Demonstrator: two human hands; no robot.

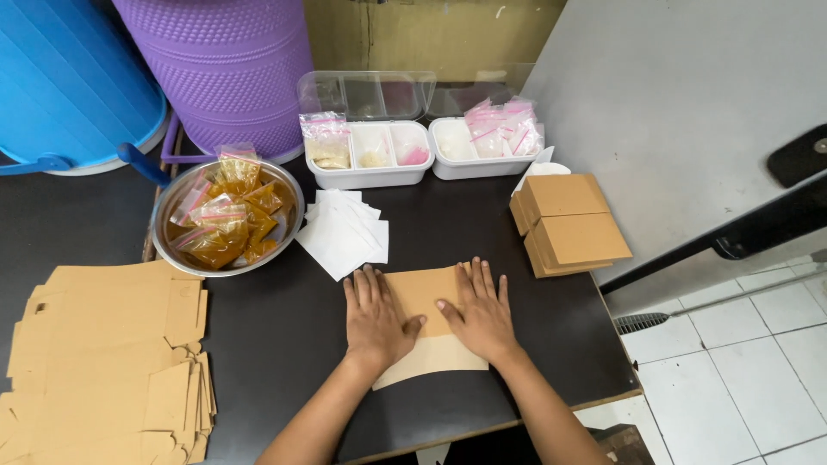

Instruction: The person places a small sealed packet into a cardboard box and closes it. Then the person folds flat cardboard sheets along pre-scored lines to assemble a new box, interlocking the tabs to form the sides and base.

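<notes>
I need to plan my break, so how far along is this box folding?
Done: a few folded brown boxes stacked at the table's right edge. In hand: both the left hand and the right hand press one flat cardboard blank against the black table. Left: a thick stack of flat blanks at the left, far more than the finished boxes.

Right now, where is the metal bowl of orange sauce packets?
The metal bowl sits on the black table's far left, below the purple bin, beside the white paper sheets.

Middle of the kraft card sheet [428, 323] hidden under both hands, stack of flat cardboard blanks [103, 362] cut off by left and bottom edges, blue tub [73, 77] cropped at top.
</notes>
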